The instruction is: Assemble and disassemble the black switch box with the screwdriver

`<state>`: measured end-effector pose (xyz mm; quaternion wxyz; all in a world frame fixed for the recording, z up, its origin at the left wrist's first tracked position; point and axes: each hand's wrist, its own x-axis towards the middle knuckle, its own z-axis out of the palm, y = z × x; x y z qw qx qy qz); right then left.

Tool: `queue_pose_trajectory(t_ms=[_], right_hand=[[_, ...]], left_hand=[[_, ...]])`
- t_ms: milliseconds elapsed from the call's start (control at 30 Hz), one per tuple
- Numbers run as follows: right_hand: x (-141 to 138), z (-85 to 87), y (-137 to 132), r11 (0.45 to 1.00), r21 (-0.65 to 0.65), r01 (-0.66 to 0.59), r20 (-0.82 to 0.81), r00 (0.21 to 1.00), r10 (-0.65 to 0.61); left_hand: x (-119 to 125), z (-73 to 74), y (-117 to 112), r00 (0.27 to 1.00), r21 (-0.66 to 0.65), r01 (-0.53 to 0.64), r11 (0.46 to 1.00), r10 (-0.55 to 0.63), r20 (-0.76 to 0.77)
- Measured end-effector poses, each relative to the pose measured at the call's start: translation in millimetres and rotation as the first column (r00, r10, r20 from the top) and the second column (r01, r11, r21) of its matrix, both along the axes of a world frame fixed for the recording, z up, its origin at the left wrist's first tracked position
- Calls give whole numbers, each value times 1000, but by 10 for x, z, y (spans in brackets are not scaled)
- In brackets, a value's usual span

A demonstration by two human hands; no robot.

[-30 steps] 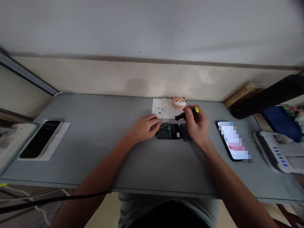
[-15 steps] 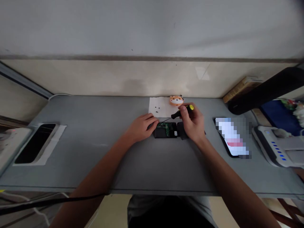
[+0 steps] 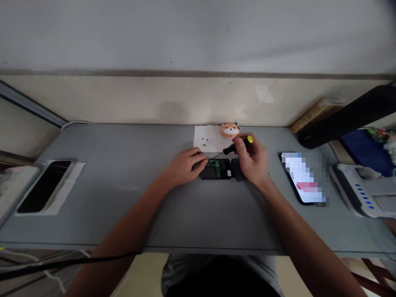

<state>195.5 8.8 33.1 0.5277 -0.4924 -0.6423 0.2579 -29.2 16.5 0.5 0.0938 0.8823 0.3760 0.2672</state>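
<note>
My right hand (image 3: 252,159) is shut on a small screwdriver (image 3: 238,145) with a yellow-tipped black handle. Its thin shaft reaches down-left to the green circuit board (image 3: 217,166), set in a black rectangular electronic unit (image 3: 215,175). My left hand (image 3: 187,167) rests on that unit's left end, fingers curled over it. A black block (image 3: 237,170) sits against the unit's right side, partly under my right hand. Beyond lies a white paper sheet (image 3: 206,138) with several tiny black screws (image 3: 204,142). An orange animal-faced toy (image 3: 230,130) sits at its back corner.
All this lies on a grey desk (image 3: 102,165) against a wall. A phone (image 3: 301,177) with a pixelated screen lies right, and a black slab on white paper (image 3: 45,186) lies left. A white device with blue lights (image 3: 361,194), a black lamp arm (image 3: 349,117) and a book (image 3: 317,114) stand at the right.
The whole view has levelled and shifted slightly as my head moved. My hands, the screwdriver and the unit keep nearly the same relation, with the screwdriver shaft still reaching the board.
</note>
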Motion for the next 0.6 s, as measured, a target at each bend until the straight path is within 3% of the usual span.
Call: queue_pose_trajectory(t_ms=[600], right_hand=[[9,44,-20,999,28,-27,73,997,25]], left_hand=[[10,43,-23,993,-182,-13,983,34,113]])
